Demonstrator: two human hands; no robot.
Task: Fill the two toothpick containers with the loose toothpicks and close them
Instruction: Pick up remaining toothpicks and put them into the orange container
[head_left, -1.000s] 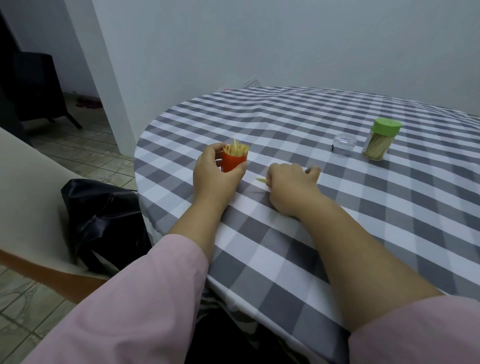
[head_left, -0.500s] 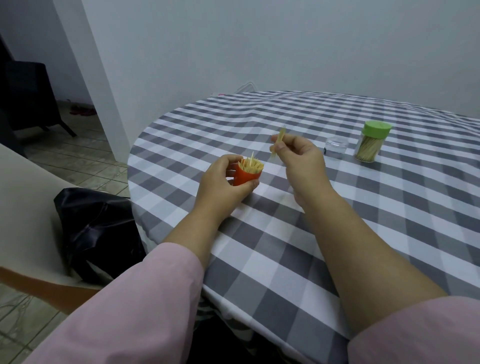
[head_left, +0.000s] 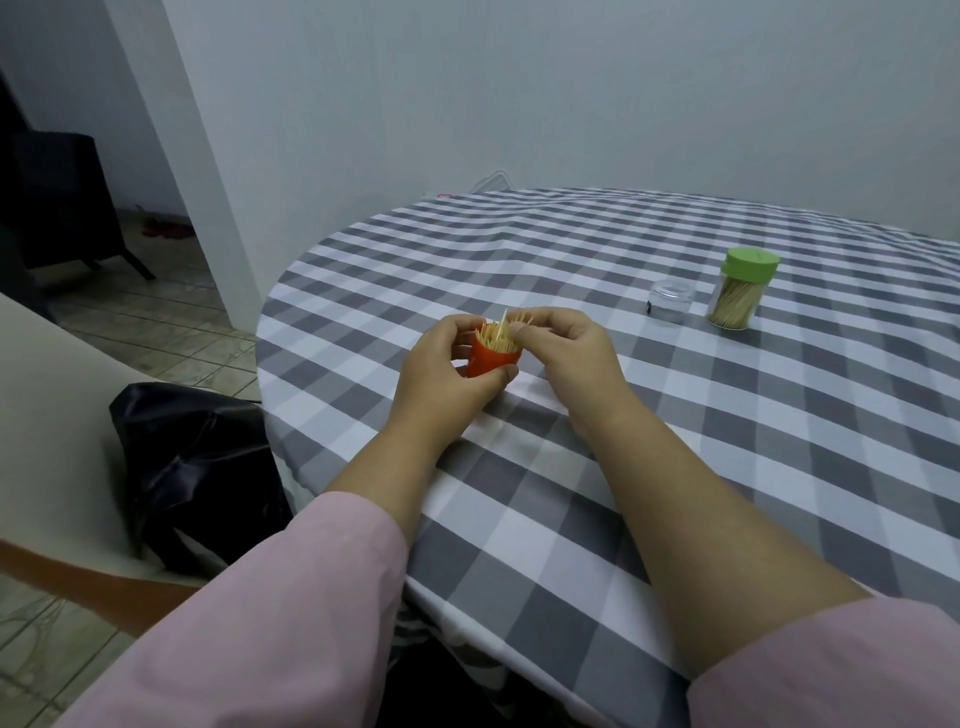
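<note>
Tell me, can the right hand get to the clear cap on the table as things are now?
Probably yes: the checked cloth between the right hand and the clear cap lies bare, but the fingers pinch a toothpick over the orange container.

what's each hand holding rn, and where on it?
Left hand grips the orange container round its side wall. Right hand pinches a toothpick near its upper end, over the container's open mouth.

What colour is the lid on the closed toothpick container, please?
Light green lid, clearest in the head view.
</note>
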